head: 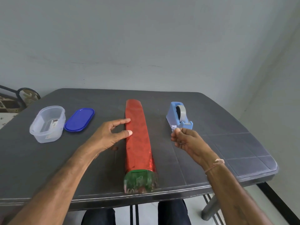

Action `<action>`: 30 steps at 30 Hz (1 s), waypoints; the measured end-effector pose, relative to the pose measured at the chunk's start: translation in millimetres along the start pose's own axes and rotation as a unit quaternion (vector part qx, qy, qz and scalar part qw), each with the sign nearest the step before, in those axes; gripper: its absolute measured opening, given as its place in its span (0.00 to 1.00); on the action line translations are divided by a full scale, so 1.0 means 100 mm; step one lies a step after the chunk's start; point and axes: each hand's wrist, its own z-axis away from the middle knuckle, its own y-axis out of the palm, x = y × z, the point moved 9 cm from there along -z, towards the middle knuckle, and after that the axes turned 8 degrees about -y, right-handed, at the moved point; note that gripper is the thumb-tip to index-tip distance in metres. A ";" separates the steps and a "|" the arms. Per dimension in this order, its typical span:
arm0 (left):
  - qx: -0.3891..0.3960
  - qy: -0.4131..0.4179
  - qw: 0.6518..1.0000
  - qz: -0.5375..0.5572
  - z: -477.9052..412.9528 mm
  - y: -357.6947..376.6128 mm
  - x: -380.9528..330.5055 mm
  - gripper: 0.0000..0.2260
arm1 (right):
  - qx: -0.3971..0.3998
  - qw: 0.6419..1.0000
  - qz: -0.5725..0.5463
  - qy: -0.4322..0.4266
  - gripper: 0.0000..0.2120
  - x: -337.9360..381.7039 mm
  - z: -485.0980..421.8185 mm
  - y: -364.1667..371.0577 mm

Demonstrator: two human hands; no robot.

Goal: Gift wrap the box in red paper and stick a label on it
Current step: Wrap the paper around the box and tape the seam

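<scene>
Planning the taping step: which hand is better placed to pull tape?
Right. The right hand pinches the tape end at the dispenser, while the left hand rests its fingertips against the box.

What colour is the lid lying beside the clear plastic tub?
The lid is solid dark blue, plainest in the head view, just right of the tub.

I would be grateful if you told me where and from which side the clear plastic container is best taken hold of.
Probably from above, spanning the two long walls of the clear container at mid-length. It stands upright and open, its oval is narrow across, and the blue lid lies apart on its right. The left hand is nearer.
</scene>
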 end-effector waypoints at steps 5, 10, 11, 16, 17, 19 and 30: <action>0.007 -0.021 1.000 -0.003 -0.04 -0.01 0.02 0.24 | 0.141 0.982 0.097 -0.080 0.13 0.64 -0.23 0.62; 0.042 -0.043 0.998 -0.005 -0.08 -0.01 0.04 0.27 | 0.288 0.903 0.298 -0.110 0.14 0.89 -0.50 1.18; 0.047 -0.044 0.998 -0.008 -0.09 0.00 0.05 0.28 | 0.312 0.882 0.334 -0.112 0.15 0.89 -0.55 1.26; 0.066 -0.055 0.996 -0.005 -0.09 0.03 0.05 0.26 | 0.401 0.796 0.438 -0.120 0.13 0.90 -0.72 1.61; 0.067 -0.057 0.996 0.001 -0.08 0.03 0.05 0.24 | 0.413 0.783 0.450 -0.119 0.13 0.89 -0.74 1.66; 0.070 -0.061 0.996 0.009 -0.09 0.05 0.06 0.23 | 0.426 0.760 0.476 -0.121 0.13 0.88 -0.79 1.74; 0.066 -0.071 0.995 0.018 -0.19 0.05 0.17 0.35 | 0.462 0.674 0.568 -0.098 0.14 0.78 -0.88 1.97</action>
